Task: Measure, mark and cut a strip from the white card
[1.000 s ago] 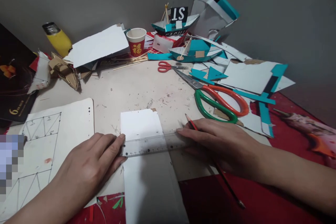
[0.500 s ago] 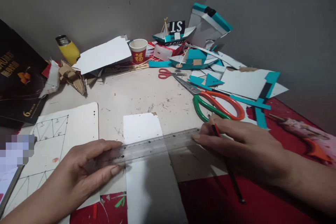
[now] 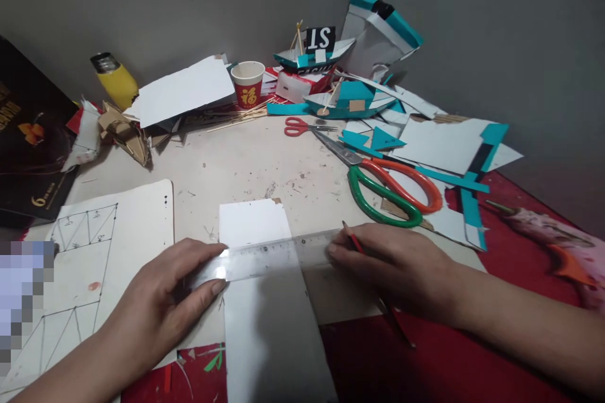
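A clear plastic ruler [image 3: 269, 257] lies across a strip of white card [image 3: 278, 340] on the table. My left hand [image 3: 182, 286] grips the ruler's left end, thumb and fingers on its opposite edges. With my right hand [image 3: 387, 258] I hold a red and black pencil [image 3: 353, 239], its tip pointing up and away from the card and its other end sticking out below the hand. The fingertips of that hand also touch the ruler's right end. Just beyond it lie large scissors [image 3: 394, 192] with one green and one orange handle.
Left is a sheet with drawn trusses [image 3: 137, 227], beside a dark box [image 3: 33, 138]. At the back stand a yellow bottle [image 3: 120, 85], a paper cup [image 3: 248, 85] and card boats [image 3: 352, 104]. Small red scissors [image 3: 300, 128] and teal-edged card scraps [image 3: 444, 145] lie right of centre.
My right hand has moved left along the ruler with the pencil, uncovering the green scissor handle. The ruler has shifted slightly, and my left hand still holds its end.
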`<state>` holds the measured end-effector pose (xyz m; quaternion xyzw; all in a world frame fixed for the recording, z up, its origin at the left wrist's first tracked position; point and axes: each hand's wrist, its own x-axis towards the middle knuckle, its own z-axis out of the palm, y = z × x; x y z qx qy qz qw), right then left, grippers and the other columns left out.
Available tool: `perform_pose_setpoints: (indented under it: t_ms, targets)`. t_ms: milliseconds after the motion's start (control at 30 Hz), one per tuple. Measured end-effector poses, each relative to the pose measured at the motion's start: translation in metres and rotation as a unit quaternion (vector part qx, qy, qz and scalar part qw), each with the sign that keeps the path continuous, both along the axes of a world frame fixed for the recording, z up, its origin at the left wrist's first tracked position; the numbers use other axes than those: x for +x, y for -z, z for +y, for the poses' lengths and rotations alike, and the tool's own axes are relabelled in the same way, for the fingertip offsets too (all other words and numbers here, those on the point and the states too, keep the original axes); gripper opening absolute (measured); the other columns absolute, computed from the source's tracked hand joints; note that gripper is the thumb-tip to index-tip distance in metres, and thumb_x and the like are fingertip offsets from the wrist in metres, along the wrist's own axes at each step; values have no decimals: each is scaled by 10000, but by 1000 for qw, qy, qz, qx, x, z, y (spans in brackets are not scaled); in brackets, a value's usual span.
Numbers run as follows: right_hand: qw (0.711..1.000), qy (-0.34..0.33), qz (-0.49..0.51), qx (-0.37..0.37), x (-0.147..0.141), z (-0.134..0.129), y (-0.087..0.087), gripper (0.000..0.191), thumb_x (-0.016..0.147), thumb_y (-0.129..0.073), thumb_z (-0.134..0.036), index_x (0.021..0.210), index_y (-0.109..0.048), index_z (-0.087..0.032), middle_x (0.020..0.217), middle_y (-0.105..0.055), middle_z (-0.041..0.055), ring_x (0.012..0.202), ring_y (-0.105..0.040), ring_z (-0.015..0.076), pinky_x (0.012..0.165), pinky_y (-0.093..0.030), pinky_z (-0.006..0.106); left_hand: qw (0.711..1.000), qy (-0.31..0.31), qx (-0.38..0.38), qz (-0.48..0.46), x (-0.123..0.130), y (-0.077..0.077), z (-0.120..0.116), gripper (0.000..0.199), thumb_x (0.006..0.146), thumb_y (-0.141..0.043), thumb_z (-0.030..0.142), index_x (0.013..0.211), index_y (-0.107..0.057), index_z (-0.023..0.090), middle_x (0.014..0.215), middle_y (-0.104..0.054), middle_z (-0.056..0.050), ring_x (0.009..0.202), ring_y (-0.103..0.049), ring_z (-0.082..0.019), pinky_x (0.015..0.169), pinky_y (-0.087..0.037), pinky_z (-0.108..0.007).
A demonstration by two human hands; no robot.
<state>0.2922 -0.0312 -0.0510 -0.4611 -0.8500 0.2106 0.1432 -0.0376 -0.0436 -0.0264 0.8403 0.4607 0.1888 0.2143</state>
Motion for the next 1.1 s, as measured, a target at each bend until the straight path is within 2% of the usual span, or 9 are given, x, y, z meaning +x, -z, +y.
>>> perform_pose_setpoints:
  t_ms: [100,233,333,433,567,733,800,900,1100]
  targets:
    - [1000,-22,4,21,3,-1,4,350,1013,-375,-347,767,-584,-213,670,-579,19,614,-553,162,582,-422,292,991,42,103,76,-4,5,-1,349,920,-584,283,1255,-585,184,1127,-654,-111,1020,-604,-243,794,-566,-413]
    - [992,-98,15,78,8,-4,3,279,997,-413,-303,858,-633,-205,746,-601,53,696,-561,181,632,-412,315,972,66,168,148,1,6,-8,380,936,-551,257,1291,-571,123,1266,-621,-150,1136,-533,-302,889,-523,-506]
    - [987,-118,0,106,8,-3,1,246,990,-427,-293,943,-652,-208,778,-612,60,722,-560,190,637,-410,317,956,104,201,187,10,4,-16,453,952,-520,315,1325,-538,58,1324,-606,-163,1187,-523,-301,919,-521,-469]
    - [991,-94,-13,92,5,0,-1,293,999,-400,-339,919,-651,-211,774,-615,63,712,-552,192,621,-408,312,939,142,219,225,17,5,-23,569,946,-504,433,1346,-512,28,1374,-583,-158,1229,-525,-294,911,-527,-425]
    - [993,-69,-24,87,4,5,-2,341,1016,-353,-339,881,-639,-210,765,-608,60,698,-539,183,599,-386,297,923,139,240,268,21,9,-28,729,892,-504,579,1350,-505,12,1392,-559,-177,1213,-556,-310,897,-501,-421]
    - [980,-104,-40,165,6,9,-1,282,1006,-386,-291,934,-642,-198,780,-593,64,676,-503,184,573,-329,299,915,113,270,277,23,11,-32,705,865,-531,562,1361,-512,61,1393,-563,-153,1164,-577,-303,936,-384,-420]
    - [984,-91,-40,146,6,9,1,286,1003,-398,-320,910,-640,-199,760,-581,57,649,-485,178,565,-317,300,915,121,271,274,24,12,-33,685,868,-519,552,1338,-534,53,1371,-582,-160,1153,-582,-293,936,-368,-407]
    - [996,-50,-30,69,7,9,4,355,1005,-376,-417,863,-626,-209,760,-586,54,648,-490,176,576,-328,305,915,133,265,273,23,12,-32,708,846,-544,552,1330,-535,36,1358,-592,-169,1173,-569,-300,953,-360,-402]
    - [1000,-23,-11,-6,9,12,0,419,1004,-318,-482,894,-631,-228,859,-635,70,773,-562,210,645,-373,329,917,117,253,286,24,14,-30,848,784,-592,598,1382,-462,11,1425,-520,-194,1297,-476,-338,1024,-344,-425]
